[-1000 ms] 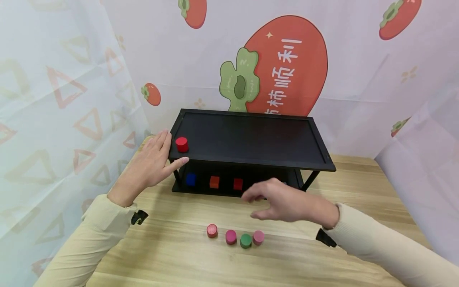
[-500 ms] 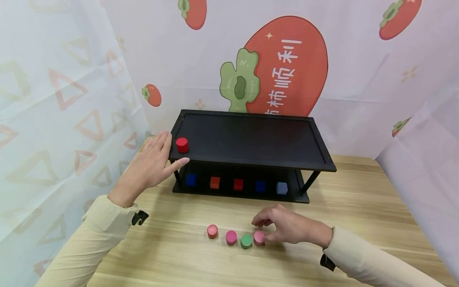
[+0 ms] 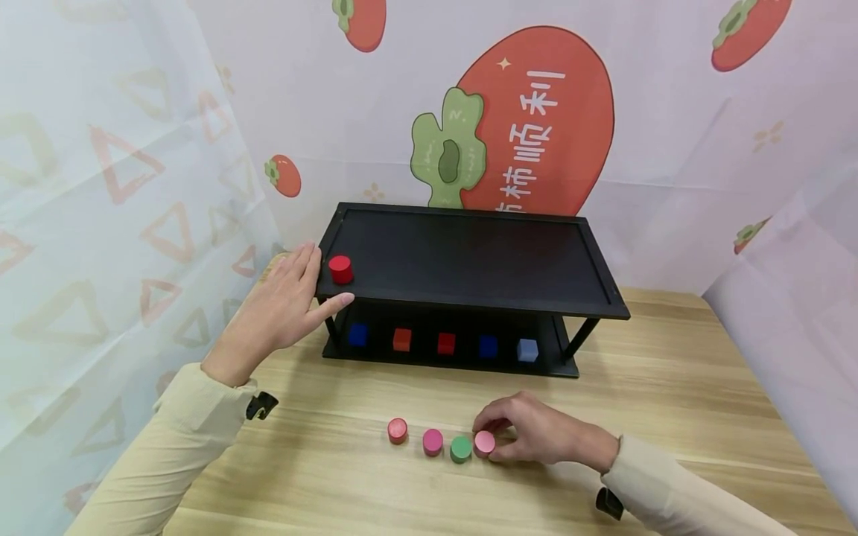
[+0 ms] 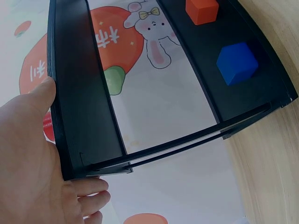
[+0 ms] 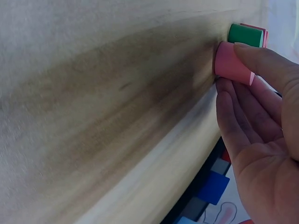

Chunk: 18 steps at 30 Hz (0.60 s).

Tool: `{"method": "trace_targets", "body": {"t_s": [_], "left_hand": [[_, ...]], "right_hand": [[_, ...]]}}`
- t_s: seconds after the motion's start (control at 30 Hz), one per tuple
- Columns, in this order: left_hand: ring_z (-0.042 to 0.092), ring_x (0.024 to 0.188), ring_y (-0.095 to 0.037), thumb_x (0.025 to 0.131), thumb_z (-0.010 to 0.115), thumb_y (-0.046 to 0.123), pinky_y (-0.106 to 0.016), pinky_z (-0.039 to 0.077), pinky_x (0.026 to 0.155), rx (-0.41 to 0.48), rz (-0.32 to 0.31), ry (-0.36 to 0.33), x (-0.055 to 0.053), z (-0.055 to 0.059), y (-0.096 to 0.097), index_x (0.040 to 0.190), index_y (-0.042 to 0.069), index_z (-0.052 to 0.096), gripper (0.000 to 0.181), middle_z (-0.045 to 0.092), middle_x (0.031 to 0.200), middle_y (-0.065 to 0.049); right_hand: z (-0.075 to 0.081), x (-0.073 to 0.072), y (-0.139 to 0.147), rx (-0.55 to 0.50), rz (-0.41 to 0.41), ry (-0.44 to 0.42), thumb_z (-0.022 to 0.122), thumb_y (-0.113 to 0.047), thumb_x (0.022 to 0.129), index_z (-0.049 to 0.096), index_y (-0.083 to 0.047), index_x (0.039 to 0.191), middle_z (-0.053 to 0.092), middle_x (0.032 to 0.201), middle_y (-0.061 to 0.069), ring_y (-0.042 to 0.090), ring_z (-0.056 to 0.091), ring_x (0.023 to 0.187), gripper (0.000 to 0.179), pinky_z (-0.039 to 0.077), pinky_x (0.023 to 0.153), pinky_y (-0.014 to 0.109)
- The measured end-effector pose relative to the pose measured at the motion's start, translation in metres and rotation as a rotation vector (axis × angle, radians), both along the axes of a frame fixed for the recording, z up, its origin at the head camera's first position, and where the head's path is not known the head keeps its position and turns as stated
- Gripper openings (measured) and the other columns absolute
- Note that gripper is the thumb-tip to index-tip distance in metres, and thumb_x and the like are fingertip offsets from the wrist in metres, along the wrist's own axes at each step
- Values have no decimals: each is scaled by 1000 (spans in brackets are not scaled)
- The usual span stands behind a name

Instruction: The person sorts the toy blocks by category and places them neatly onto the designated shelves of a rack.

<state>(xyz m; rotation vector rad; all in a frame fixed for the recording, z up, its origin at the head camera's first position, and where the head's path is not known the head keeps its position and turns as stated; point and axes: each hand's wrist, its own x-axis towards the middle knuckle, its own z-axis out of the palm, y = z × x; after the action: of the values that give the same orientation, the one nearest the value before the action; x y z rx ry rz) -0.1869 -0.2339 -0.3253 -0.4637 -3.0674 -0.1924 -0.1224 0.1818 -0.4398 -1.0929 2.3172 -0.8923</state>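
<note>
One green cylinder [image 3: 461,450] is placed on the counter [image 3: 322,461], at lower centre of the frame, just beside a pink cylinder [image 3: 485,444] pinched by the right hand [image 3: 536,429]. Left of both are set a magenta cylinder [image 3: 433,443] and a red cylinder [image 3: 398,431]. At centre, five cubes [image 3: 446,343] are lined up on the lower tier of a black rack [image 3: 462,257], whose left end is touched by the left hand [image 3: 278,301], fingers extended.

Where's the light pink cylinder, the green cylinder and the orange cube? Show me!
Light pink cylinder [image 5: 231,64]: right wrist view, on its curved side.
Green cylinder [image 3: 460,448]: head view, on its round top.
Orange cube [image 3: 402,342]: head view, on its front face.
</note>
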Motion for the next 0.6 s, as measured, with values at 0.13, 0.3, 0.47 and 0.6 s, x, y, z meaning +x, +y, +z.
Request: {"method": "trace_targets", "body": {"t_s": [0.13,0.3,0.47,0.6], "left_hand": [[14,164,-46,106,38,71,-60,12,134,1,1,-5,0,0,0,166,-9,11,103,11,175,-29],[13,164,-46,106,38,70,-60,11,134,4,1,-11,0,1,1,166,-9,11,103,10,176,-28],[13,164,-47,106,39,69,-60,11,134,8,2,-5,0,1,1,166,-9,11,102,10,175,-29],[13,164,-47,106,39,69,-60,11,134,7,0,-4,0,1,1,166,-9,11,102,10,175,-29]], "right_hand": [[1,1,0,-19,0,3,84,-12,91,78,-20,112,76,108,-13,-3,70,98,24,64,91,26],[14,-4,-1,-8,5,30,83,-11,91,78,-14,113,76,108,-10,-2,70,98,23,64,91,27],[42,-17,-3,-9,8,75,81,-12,93,78,-11,117,77,111,-8,0,71,101,24,65,91,28],[73,-27,-9,5,6,124,83,-17,93,78,-19,118,77,111,-11,0,71,101,25,65,92,30]]}}
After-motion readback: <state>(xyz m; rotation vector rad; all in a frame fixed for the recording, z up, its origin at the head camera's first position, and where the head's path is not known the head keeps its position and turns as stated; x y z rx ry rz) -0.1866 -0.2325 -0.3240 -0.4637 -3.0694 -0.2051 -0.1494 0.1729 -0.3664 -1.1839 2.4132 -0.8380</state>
